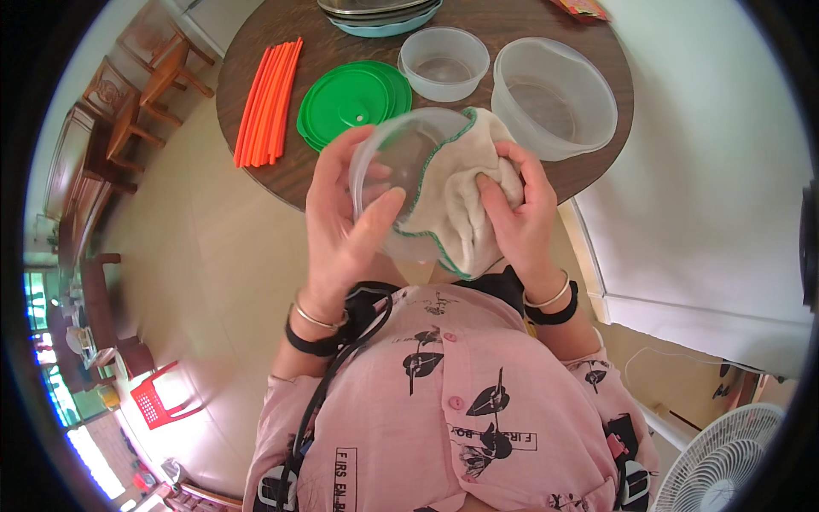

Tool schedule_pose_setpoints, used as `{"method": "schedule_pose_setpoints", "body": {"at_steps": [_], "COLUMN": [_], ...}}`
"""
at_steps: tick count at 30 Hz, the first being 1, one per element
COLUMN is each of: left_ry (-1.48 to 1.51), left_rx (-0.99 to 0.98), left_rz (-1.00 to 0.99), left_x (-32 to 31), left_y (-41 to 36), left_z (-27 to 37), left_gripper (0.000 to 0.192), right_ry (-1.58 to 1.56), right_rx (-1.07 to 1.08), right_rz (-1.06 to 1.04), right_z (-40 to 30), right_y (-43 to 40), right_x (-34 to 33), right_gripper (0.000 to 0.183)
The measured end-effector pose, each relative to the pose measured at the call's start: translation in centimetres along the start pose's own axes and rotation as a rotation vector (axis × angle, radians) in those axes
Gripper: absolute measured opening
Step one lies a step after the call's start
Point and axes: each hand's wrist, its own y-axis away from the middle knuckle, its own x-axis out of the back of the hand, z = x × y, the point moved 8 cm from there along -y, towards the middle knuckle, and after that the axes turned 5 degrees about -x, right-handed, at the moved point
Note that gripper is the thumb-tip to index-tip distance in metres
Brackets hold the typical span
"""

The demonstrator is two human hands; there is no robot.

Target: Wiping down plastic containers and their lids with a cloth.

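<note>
My left hand (345, 211) grips a clear plastic container (409, 150) by its rim, tilted above the near edge of the round wooden table. A cream cloth with green stitched edging (457, 185) lies over the container's right side, pinched and bunched in my right hand (521, 205). Beyond my hands, green plastic lids (349, 102) lie overlapping on the table. Behind the held container stands a small clear round container (445, 64); a larger clear container (553, 96) is to its right.
Orange sticks (269, 102) lie bundled on the left of the wooden table (256, 61). Stacked trays (384, 16) and a red packet (582, 8) sit at its far side. A white wall stands at right, a fan (723, 467) at lower right, a red plastic chair (157, 400) at left.
</note>
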Motion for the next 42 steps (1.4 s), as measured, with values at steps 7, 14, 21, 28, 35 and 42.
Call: {"method": "schedule_pose_setpoints", "body": {"at_steps": [7, 14, 21, 28, 35, 42], "left_ry": [0.082, 0.109, 0.065, 0.018, 0.109, 0.121], "left_rx": [0.307, 0.229, 0.028, 0.247, 0.266, 0.064], "left_rz": [-0.255, 0.058, 0.181, -0.357, -0.086, 0.248], "left_x": [-0.9, 0.4, 0.4, -1.2, -0.1, 0.8], "left_y": [-0.9, 0.2, 0.6, -1.5, -0.5, -0.4], "left_z": [0.0, -2.0, -1.3, -0.3, -2.8, -2.0], "left_gripper": [0.049, 0.051, 0.051, 0.047, 0.042, 0.044], "right_ry": [0.120, 0.065, -0.268, 0.098, -0.071, -0.039], "right_rx": [0.064, -0.035, -0.168, 0.126, -0.084, -0.017], "right_rz": [-0.106, 0.014, 0.003, -0.150, -0.031, 0.046], "right_z": [-2.1, -1.1, 0.6, -2.9, -0.4, 0.5], "right_y": [-0.2, 1.8, 3.1, 0.5, 1.6, 3.3], "right_x": [-0.2, -0.3, -1.1, -0.2, 0.1, 0.0], "right_gripper": [0.020, 0.027, 0.033, 0.026, 0.024, 0.022]}}
